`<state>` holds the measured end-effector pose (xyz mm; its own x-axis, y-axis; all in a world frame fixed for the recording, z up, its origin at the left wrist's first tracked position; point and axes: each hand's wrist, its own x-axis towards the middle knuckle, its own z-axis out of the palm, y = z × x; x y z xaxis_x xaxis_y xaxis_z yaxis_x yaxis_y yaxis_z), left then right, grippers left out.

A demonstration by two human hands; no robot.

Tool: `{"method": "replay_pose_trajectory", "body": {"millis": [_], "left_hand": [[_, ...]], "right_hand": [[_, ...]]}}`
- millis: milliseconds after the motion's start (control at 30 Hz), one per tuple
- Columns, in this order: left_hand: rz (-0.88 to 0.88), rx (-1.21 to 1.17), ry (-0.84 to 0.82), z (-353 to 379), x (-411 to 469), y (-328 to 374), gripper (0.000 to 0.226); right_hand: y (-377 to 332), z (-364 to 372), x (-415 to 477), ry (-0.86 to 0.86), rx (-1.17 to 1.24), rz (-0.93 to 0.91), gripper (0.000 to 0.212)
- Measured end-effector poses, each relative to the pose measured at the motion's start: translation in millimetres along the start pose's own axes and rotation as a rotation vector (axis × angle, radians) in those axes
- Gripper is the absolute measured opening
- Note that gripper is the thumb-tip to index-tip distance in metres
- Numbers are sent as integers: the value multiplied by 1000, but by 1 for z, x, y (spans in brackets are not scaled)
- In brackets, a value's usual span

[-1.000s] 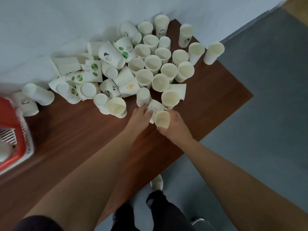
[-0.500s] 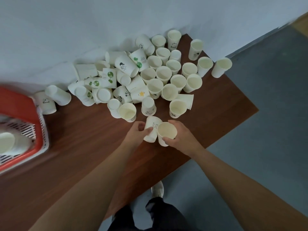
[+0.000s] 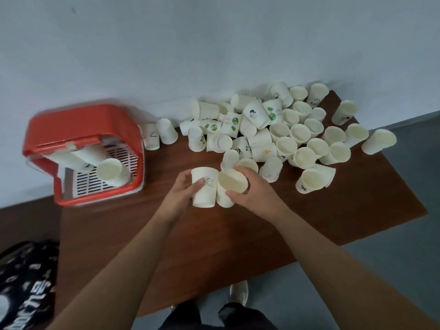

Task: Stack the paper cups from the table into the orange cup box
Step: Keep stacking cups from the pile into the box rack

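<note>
Wooden counter (image 3: 238,234) carries the orange cup box (image 3: 83,129) and loose paper cups (image 3: 297,136). Left hand (image 3: 181,194) grips an inverted printed cup (image 3: 203,186); right hand (image 3: 252,191) grips a plain cup (image 3: 229,184), mouth tilted toward the camera. Squeezing could crush either; misaligned axes would jam nesting.

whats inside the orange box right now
A stack of paper cups lies on its side in the orange cup box on a white slotted floor. The lid hides the stack's far end.
</note>
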<state>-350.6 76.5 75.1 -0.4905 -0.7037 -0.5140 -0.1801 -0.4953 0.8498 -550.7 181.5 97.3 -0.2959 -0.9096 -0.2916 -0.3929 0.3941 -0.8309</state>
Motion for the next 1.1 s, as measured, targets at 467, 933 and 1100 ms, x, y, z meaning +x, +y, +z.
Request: {"method": "replay_pose_trajectory", "body": {"millis": [467,933,1100], "left_hand": [[172,-151,441,-257,-66,13,74],[189,-145,450,-332,-54,-1,75],[219,-90,413,-329,-49,5,71]], "right_hand": [[-158,181,88,-16,-69,-241,69],[-170,281,146,-111,-499,-227,73],[-167,291,157,-121,-650,-266,73]]}}
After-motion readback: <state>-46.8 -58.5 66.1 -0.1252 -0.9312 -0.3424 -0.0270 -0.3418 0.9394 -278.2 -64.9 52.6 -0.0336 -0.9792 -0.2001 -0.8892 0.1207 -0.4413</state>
